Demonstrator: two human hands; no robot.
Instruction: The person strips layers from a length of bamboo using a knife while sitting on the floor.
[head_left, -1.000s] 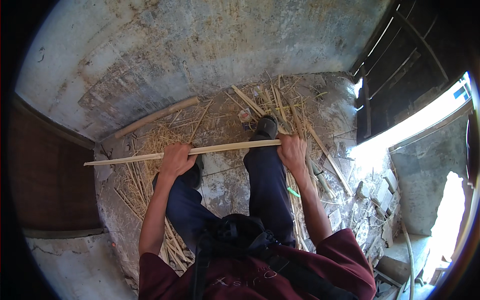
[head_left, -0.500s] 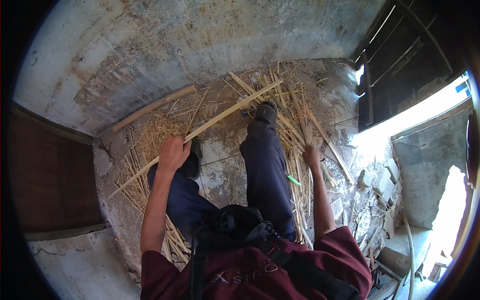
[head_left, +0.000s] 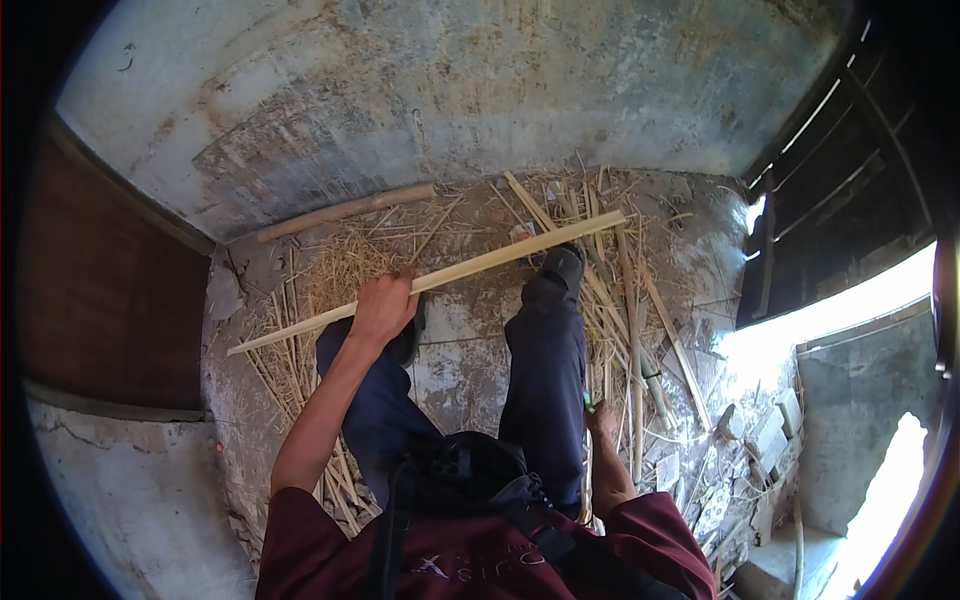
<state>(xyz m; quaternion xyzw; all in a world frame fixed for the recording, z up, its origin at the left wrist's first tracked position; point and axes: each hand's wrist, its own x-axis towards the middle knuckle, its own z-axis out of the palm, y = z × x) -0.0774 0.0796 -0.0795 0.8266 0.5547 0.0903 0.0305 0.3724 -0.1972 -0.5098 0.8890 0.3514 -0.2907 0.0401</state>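
One pale strip (head_left: 520, 253) is held by the left hand (head_left: 385, 310), whose fingers are closed around it left of its middle. The strip is raised slantwise in front of the legs, its right end farther from the body than its left. The right hand (head_left: 602, 420) is lowered beside the right leg, its fingers curled at one small green object (head_left: 588, 400); whether this is gripped or only touched cannot be told.

Two legs in dark blue trousers (head_left: 545, 370) are set apart, and two dark shoes (head_left: 565, 265) are seen, the left one partly covered. One black bag (head_left: 475, 465) is worn at the waist over a maroon shirt (head_left: 450, 555); its contents are hidden.

Around the feet the floor (head_left: 450, 375) is strewn with straw (head_left: 345, 270) and loose strips, too tangled to be counted. By the right shoe one small packet (head_left: 523, 232) is partly covered by the strip. One round pole (head_left: 345, 212) is laid along the foot of the stained wall (head_left: 480, 90). At the right, several broken blocks (head_left: 770, 435) are heaped.
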